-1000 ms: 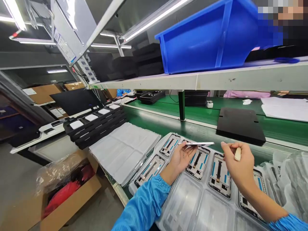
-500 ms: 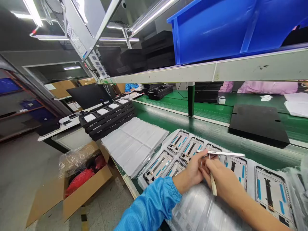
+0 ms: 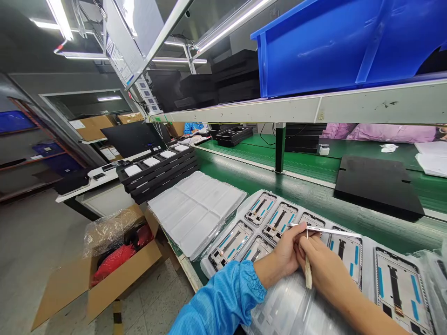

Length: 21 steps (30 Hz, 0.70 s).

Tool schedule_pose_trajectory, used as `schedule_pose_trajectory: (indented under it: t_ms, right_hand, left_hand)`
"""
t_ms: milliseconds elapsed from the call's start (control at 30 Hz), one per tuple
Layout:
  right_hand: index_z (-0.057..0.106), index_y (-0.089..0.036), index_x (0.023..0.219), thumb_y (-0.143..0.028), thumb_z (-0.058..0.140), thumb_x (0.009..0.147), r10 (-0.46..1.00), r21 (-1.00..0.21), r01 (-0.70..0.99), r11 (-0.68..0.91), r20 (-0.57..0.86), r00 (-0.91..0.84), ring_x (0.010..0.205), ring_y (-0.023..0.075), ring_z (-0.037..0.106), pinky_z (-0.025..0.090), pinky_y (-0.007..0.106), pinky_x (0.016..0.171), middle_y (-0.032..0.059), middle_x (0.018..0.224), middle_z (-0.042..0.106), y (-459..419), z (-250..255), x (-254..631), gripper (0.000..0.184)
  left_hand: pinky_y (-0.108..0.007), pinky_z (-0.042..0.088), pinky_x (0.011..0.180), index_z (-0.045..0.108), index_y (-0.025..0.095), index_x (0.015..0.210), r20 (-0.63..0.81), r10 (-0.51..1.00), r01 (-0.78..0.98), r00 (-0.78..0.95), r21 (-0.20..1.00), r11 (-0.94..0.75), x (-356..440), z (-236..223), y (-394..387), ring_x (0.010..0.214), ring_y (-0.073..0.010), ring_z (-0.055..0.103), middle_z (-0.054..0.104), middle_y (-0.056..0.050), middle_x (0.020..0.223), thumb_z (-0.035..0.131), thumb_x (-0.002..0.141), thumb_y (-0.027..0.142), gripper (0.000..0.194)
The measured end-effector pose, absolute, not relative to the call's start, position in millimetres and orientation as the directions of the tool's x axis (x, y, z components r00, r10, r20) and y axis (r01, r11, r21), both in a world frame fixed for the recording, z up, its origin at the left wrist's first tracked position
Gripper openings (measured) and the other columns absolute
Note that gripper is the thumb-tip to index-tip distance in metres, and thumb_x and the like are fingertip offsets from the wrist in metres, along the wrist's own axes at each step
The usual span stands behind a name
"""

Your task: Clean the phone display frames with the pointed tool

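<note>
Head view: the left hand (image 3: 287,256) pinches a thin white strip (image 3: 331,231), its far end jutting free past the fingers. The right hand (image 3: 323,263) grips a pale stick tool (image 3: 308,274) with a fine tip; fingers hide where tip meets strip. Below, phone frames (image 3: 401,293) crowd a clear plastic tray (image 3: 206,267), its rim just short of the green bench (image 3: 314,204).

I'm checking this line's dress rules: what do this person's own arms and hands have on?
The left hand and right hand are bare, without gloves. The left forearm wears a bright blue sleeve with a gathered cuff; the right forearm shows no sleeve in view.
</note>
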State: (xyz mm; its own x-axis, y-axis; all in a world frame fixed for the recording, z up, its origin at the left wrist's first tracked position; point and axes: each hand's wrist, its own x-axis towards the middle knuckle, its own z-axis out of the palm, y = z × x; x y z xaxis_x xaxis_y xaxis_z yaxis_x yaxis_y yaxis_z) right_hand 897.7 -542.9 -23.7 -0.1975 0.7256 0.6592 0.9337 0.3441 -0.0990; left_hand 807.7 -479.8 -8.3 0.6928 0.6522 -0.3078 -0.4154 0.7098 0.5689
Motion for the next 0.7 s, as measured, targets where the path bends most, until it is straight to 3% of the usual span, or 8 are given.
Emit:
schedule_pose_trajectory:
  t_ms: [200, 400, 567, 700]
  right_hand:
    - [0.037, -0.024, 0.079, -0.014, 0.041, 0.092, 0.726, -0.131, 0.934, 0.333, 0.668, -0.165, 0.061, 0.0162, 0.051, 0.037, 0.022, 0.047, 0.0004, 0.069, 0.051, -544.6, -24.5, 895.6, 0.017]
    - [0.035, -0.025, 0.075, -0.011, 0.045, 0.082, 0.784, -0.233, 0.909, 0.346, 0.604, -0.144, 0.056, 0.0145, 0.048, 0.033, 0.022, 0.047, -0.0015, 0.067, 0.050, -543.0, -30.4, 902.3, 0.019]
    - [0.032, -0.024, 0.074, -0.018, 0.039, 0.093, 0.794, -0.349, 0.852, 0.390, 0.597, -0.119, 0.049, 0.0100, 0.046, 0.035, 0.019, 0.045, -0.0054, 0.064, 0.046, -543.0, -17.0, 899.2, 0.021]
    - [0.031, -0.024, 0.076, -0.020, 0.041, 0.097, 0.763, -0.395, 0.804, 0.444, 0.637, -0.108, 0.058, 0.0091, 0.052, 0.041, 0.018, 0.052, -0.0029, 0.073, 0.055, -548.3, 5.6, 899.9, 0.023]
  left_hand:
    - [-0.034, 0.053, 0.086, 0.070, 0.008, 0.075, -0.305, 0.653, -0.414, 0.694, 0.573, 0.707, 807.2, -5.4, -481.7, 0.092, -0.0302, 0.069, 0.072, -0.015, 0.075, 0.079, 0.064, 0.043, 0.038]
    - [-0.032, 0.053, 0.083, 0.068, 0.013, 0.071, -0.312, 0.671, -0.447, 0.673, 0.551, 0.705, 809.5, -6.8, -483.4, 0.087, -0.0275, 0.069, 0.070, -0.008, 0.066, 0.086, 0.056, 0.041, 0.037]
    - [-0.031, 0.051, 0.073, 0.066, 0.015, 0.071, -0.330, 0.667, -0.426, 0.668, 0.565, 0.706, 808.8, -12.8, -478.8, 0.074, -0.0237, 0.067, 0.068, -0.006, 0.064, 0.081, 0.062, 0.050, 0.039]
    - [-0.026, 0.047, 0.064, 0.066, 0.014, 0.073, -0.265, 0.759, -0.515, 0.594, 0.600, 0.612, 807.8, -11.0, -477.5, 0.064, -0.0165, 0.062, 0.068, -0.004, 0.070, 0.088, 0.053, 0.047, 0.045]
